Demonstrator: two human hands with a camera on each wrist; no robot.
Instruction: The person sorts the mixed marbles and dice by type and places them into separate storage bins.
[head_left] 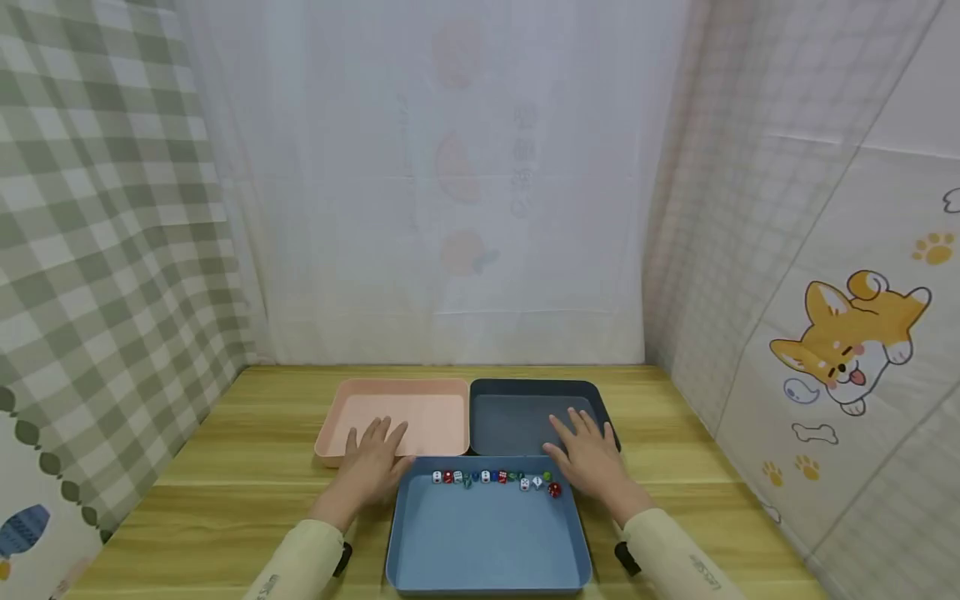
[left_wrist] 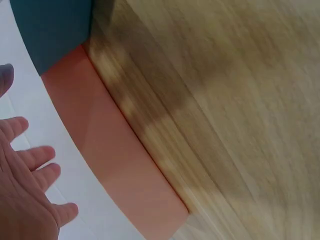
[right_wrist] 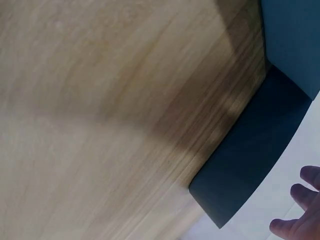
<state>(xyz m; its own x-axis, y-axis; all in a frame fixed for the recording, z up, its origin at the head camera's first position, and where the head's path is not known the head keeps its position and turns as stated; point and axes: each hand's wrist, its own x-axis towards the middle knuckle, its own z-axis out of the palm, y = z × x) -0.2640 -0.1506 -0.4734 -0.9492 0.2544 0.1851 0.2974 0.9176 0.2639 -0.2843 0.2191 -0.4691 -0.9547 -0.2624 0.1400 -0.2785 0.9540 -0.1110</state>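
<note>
With fingers spread and nothing in its grasp, my left hand hovers over the near edge of the pink tray. On the other side, my right hand has its fingers straight too, over the near right part of the dark navy tray. Between my forearms lies a blue tray. Along its far side runs a row of small dice in white, red, green and blue, among them a white die at the left end and a larger red die at the right.
The three trays stand close together on a wooden table. A white curtain hangs behind it, a green checked cloth at the left and a cloth with a cartoon dog at the right.
</note>
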